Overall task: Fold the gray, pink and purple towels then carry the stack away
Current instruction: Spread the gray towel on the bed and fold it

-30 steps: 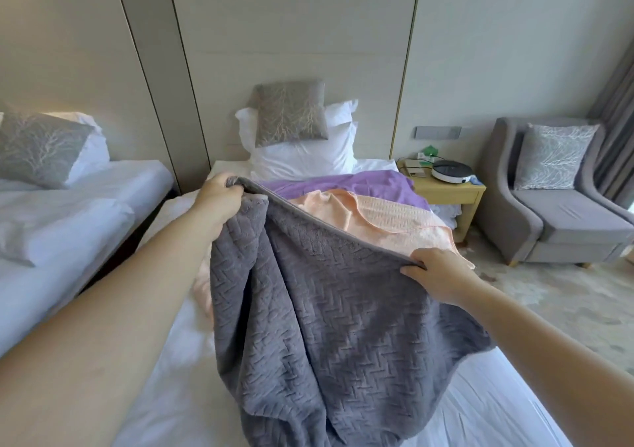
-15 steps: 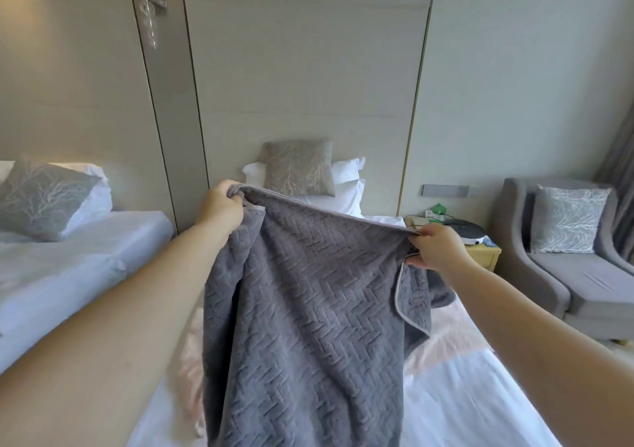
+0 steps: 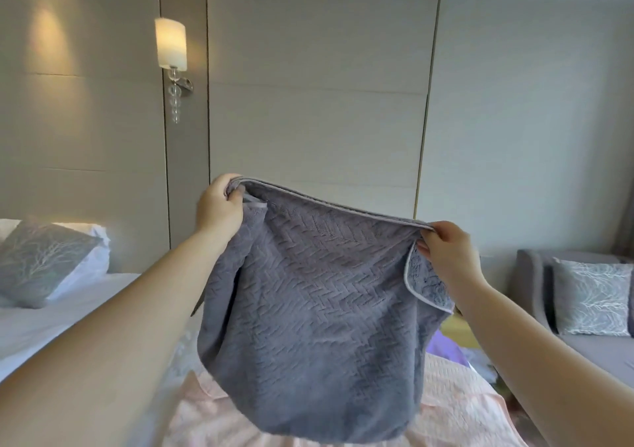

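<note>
Slippage looms: left hand [image 3: 219,203] and right hand [image 3: 446,251] pinch only top corners of the gray herringbone plush towel [image 3: 315,309], whose belly could rumple the pink woven towel [image 3: 463,409] at six o'clock.

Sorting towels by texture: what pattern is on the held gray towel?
Embossed herringbone across the gray towel; head view.

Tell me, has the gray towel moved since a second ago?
Yes, upward. The gray towel, gripped by the left hand and right hand, now hangs with its lower edge raised above the pink towel; earlier it draped down over it.
</note>
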{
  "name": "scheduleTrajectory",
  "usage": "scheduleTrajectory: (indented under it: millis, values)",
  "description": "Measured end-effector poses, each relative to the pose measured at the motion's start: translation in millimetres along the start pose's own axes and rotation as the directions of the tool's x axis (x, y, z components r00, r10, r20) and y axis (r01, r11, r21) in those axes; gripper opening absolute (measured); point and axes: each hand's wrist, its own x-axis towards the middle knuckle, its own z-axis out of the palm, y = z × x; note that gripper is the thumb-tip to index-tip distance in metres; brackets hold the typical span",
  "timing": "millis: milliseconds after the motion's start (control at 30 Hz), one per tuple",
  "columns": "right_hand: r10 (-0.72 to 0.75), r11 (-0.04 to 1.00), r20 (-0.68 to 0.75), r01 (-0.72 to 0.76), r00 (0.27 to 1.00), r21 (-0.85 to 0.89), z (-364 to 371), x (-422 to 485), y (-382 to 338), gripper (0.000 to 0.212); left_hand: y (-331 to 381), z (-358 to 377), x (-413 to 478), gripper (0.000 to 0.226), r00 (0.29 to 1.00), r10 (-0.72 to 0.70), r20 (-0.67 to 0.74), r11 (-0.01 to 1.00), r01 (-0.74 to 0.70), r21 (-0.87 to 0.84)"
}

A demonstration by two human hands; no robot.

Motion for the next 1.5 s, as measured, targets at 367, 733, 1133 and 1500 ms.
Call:
scheduleTrajectory:
  millis: [367,733,1133,1500]
  values:
    - [0.271,0.865,0.177,-0.159,0.946,-0.476,-24.2,-142.3,124.0,0.008,-115.8,-54.1,-163.5,0.021,0.875,-0.263,0.407,0.947,0.154,0.281]
    - [0.706,0.549,0.300,-0.229,0.641,-0.804,-56.1,-376.2,274.2,0.015,-252.4,-130.0,-409.0,0.008,0.439,-0.649,0.621,0.741,0.180,0.647]
    - [0.767,0.401,0.426,0.160,0.480,-0.902,-71.0,-481.8,296.2,0.006,-305.0,-212.4,-516.0,0.049,0.241,-0.694,0.678,0.593,-0.343,0.729]
    - [0.621,0.540,0.355,-0.054,0.698,-0.840,-69.9,-518.1,301.6,0.015,-304.4,-185.1,-569.5,0.050,0.266,-0.644,0.717,0.615,-0.378,0.692]
